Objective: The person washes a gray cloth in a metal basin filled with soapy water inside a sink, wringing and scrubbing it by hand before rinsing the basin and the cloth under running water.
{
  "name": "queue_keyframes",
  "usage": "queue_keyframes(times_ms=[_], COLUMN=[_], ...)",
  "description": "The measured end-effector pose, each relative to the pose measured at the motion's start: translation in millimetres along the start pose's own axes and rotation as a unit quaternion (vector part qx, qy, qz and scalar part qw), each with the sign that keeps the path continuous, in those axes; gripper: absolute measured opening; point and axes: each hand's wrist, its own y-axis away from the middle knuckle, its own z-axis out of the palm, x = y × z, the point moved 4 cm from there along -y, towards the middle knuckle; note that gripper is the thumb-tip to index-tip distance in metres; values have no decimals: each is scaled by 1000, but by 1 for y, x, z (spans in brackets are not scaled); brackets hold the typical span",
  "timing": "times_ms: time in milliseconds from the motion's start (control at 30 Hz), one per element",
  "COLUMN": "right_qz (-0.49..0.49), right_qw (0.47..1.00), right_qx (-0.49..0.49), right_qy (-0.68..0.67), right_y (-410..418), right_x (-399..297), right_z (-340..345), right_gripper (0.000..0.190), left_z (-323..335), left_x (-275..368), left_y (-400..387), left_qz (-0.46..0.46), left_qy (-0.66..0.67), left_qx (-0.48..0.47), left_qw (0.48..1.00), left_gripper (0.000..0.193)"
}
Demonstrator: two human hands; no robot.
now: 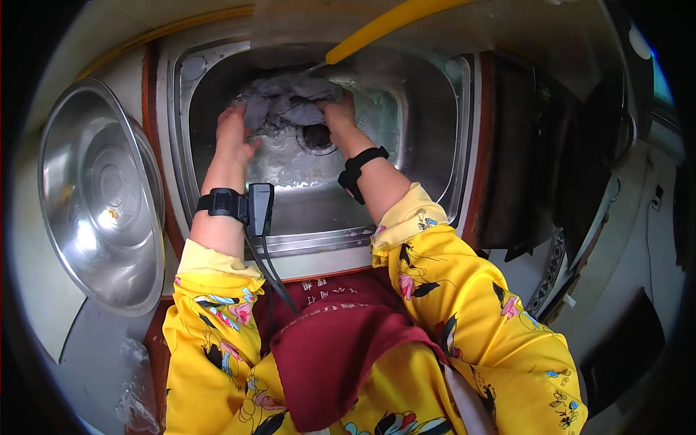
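A wet grey cloth (296, 100) lies bunched in the stainless steel sink (429, 109), over a thin layer of water. From the tip of a yellow hose (380, 32), a thin stream of water falls onto it. My right hand (339, 115) grips the cloth's right side, just above the round drain (316, 137). At the left edge of the cloth is my left hand (232, 130), its fingers touching the fabric and its thumb spread away. Whether those fingers pinch the cloth is unclear.
A large stainless steel basin (100, 196) leans left of the sink. A black device (261, 209) with cables is strapped to my left wrist; a black strap (361, 169) circles the right. Clear plastic (135, 386) lies at lower left. Dark panels (522, 152) stand at right.
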Motion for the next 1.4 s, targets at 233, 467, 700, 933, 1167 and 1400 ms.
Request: queue_keyframes(times_ms=[233, 467, 700, 933, 1167, 1400], right_qz=[-158, -158, 37, -151, -170, -115], right_qw=[969, 922, 997, 966, 923, 982], right_qx=[-192, 10, -8, -194, -21, 16], right_qy=[5, 353, -61, 79, 344, 147], right_y=[55, 44, -47, 64, -13, -26], right_x=[-59, -90, 0, -78, -54, -18], right_z=[27, 52, -10, 68, 61, 5], right_gripper=[55, 31, 36, 56, 38, 41], left_z=[31, 54, 23, -7, 38, 17], left_x=[-28, -29, -15, -17, -25, -4], left_y=[-14, 5, 10, -57, -21, 4], left_qz=[-47, -75, 47, -99, -63, 8], left_qy=[76, 77, 46, 114, 71, -23], left_qx=[-76, -77, -80, -177, -141, -32], left_qw=[993, 991, 995, 973, 985, 999], left_gripper=[53, 32, 35, 37, 37, 55])
